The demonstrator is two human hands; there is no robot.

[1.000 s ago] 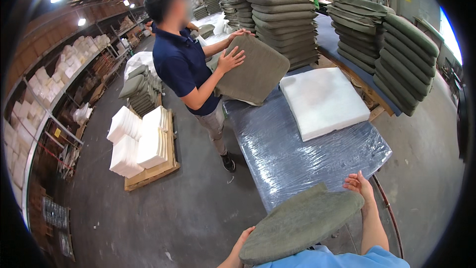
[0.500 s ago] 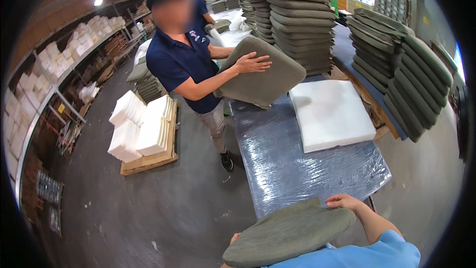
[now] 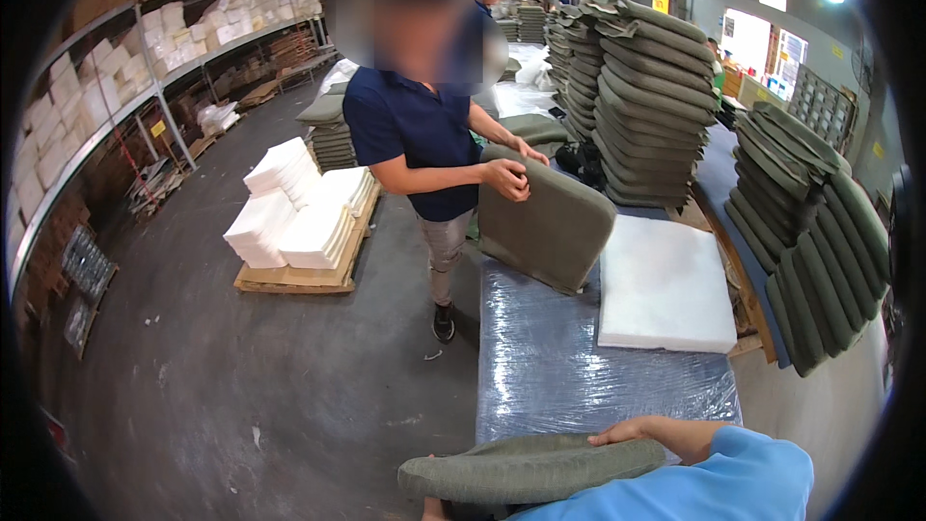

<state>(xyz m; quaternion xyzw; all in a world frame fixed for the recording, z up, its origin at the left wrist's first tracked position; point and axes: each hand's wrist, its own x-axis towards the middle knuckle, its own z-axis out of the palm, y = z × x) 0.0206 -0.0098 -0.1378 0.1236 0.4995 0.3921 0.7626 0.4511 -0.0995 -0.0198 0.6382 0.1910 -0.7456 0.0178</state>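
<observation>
A grey-green fabric-covered cushion point(image 3: 540, 468) lies across the lower edge of the view, close to my body. My right hand point(image 3: 622, 430) grips its far upper edge, with the fingers bent over the cover. At its left end, my left hand point(image 3: 436, 509) holds it from below; most of those fingers are hidden by the cushion. Across the table, a co-worker in a dark blue shirt holds a similar cushion point(image 3: 545, 217) on edge, both hands at its top. Beside that cushion sits a white foam pad point(image 3: 666, 289).
The plastic-wrapped table point(image 3: 540, 367) extends ahead of me. Tall stacks of green cushions point(image 3: 651, 106) stand behind the foam, and more cushions point(image 3: 820, 251) lean at the right. On the floor at left, a wooden pallet point(image 3: 299, 280) bears white foam. Shelving point(image 3: 154, 82) lines the left wall.
My cushion now sits lower and further left in the view, its top face seen more edge-on. The co-worker's cushion has turned upright, with their hands now on its top edge. My view has shifted.
</observation>
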